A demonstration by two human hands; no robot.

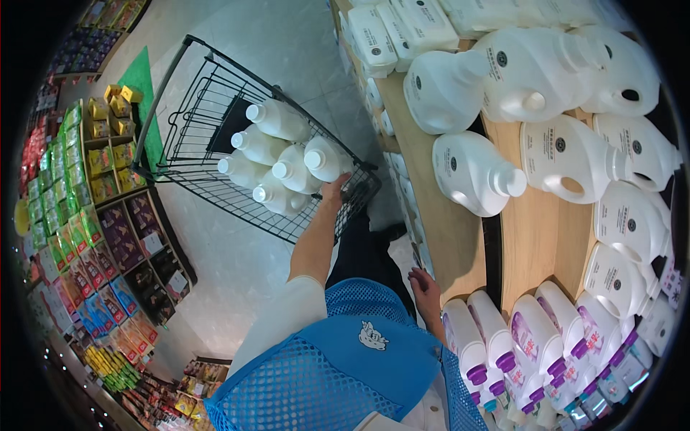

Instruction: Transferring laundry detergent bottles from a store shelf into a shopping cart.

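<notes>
A black wire shopping cart (226, 213) stands in front of me with several white plastic jugs standing in it. My left hand (335, 186) reaches into the cart and touches the lower side of the jug nearest the cart's right side (330, 156); how firmly it holds is hidden. Low beside the shelf hangs my right hand (423, 288), its fingers loosely curled and holding nothing visible. On the wooden shelf (458, 237) to the right are more large white handled jugs (469, 172), with white purple-capped bottles (485, 334) below them.
Wrapped white tissue packs (372, 40) lie at the shelf's top. Snack racks (116, 226) line the left side, beyond the tiled floor (215, 280). A green mat (141, 97) lies behind the cart. The shelf edge runs close along my right side.
</notes>
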